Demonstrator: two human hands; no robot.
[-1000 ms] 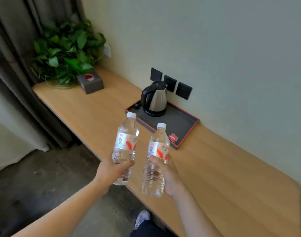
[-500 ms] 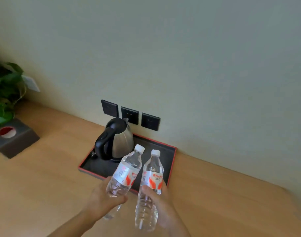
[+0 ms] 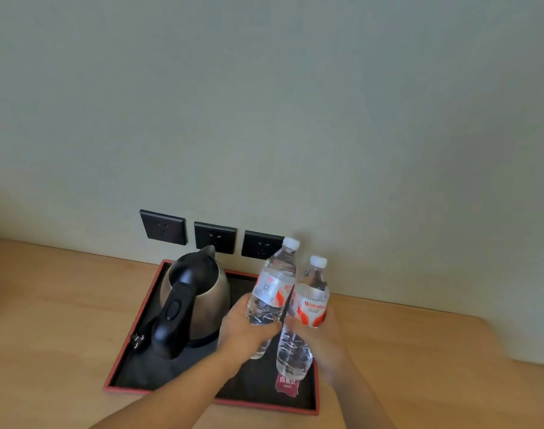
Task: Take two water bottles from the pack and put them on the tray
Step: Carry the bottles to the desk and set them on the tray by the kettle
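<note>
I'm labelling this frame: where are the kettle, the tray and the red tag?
kettle (image 3: pixel 202 292), head view, steel body.
tray (image 3: pixel 134 329), head view, left red rim.
red tag (image 3: pixel 287 386), head view, its middle, on the tray floor.

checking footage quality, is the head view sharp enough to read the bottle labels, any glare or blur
Head view: soft, even light, no harsh glare; the red brand word on the right-hand clear plastic bottle is roughly legible, the left-hand clear plastic bottle's label is smeared; the steel kettle with black handle shows mild sheen; the wooden counter edge bows from wide-angle distortion.
</note>
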